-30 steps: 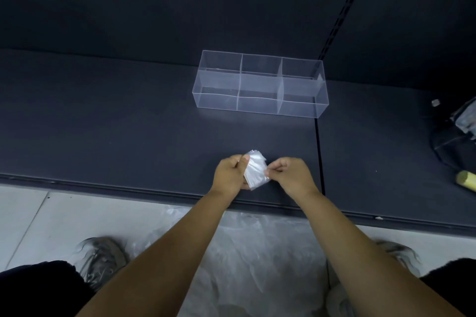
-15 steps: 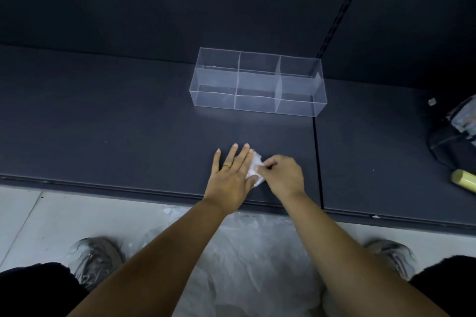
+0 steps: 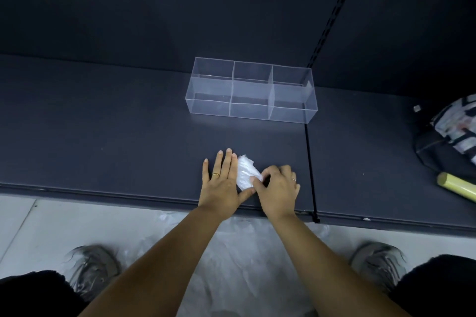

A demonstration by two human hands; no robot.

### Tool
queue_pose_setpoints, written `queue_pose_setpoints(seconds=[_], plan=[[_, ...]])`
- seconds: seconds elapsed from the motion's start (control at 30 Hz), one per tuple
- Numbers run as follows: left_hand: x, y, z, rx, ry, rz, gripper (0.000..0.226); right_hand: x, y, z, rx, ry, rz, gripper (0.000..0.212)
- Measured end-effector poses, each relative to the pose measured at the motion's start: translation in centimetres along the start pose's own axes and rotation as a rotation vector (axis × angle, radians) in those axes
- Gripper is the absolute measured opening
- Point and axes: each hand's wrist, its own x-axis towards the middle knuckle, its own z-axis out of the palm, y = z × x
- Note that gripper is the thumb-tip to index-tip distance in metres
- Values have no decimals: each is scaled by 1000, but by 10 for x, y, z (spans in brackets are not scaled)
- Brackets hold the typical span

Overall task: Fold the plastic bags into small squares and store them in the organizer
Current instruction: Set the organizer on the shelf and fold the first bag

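The folded plastic bag [image 3: 244, 171] lies on the dark counter [image 3: 116, 136], near its front edge and well apart from the clear organizer [image 3: 251, 92], which stands farther back with three compartments in a row. The left hand [image 3: 221, 185] lies flat on the counter, its fingers [image 3: 226, 162] straight and close together, the index-finger side touching the left edge of the bag and the thumb reaching under its near end. The right hand [image 3: 279, 188] has its fingers [image 3: 257, 178] curled and pinches the near right corner of the bag. More loose clear plastic [image 3: 244, 265] lies on the floor below the counter edge. A patterned pouch [image 3: 453, 131] and a yellow-green cylinder [image 3: 456, 186] rest at the far right of the counter.
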Motion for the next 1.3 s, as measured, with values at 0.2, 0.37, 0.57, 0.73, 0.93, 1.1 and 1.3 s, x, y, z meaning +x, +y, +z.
queue_pose_setpoints(seconds=[0.2, 0.37, 0.57, 0.73, 0.93, 1.1, 1.3], plan=[[-4, -4, -17, -404, -56, -50, 101, 9, -14, -23, 440, -236, 31, 23], [9, -10, -66, -1370, -219, -259, 99, 26, -16, -60, 682, -475, -68, 24], [40, 14, -90, -1676, -261, -197, 33, 61, -13, -91, 714, -501, 14, 25], [84, 33, -110, -1559, 77, -220, 32, 118, -7, -103, 700, -158, 113, 14], [112, 23, -97, -587, 362, -60, 44, 205, -1, -102, 418, 22, 176, 17], [114, 15, -63, -173, 282, 65, 71, 230, -7, -87, -183, 20, 93, 22], [111, 11, -58, -97, 273, 84, 73, 230, -8, -87, -304, 71, -39, 24]])
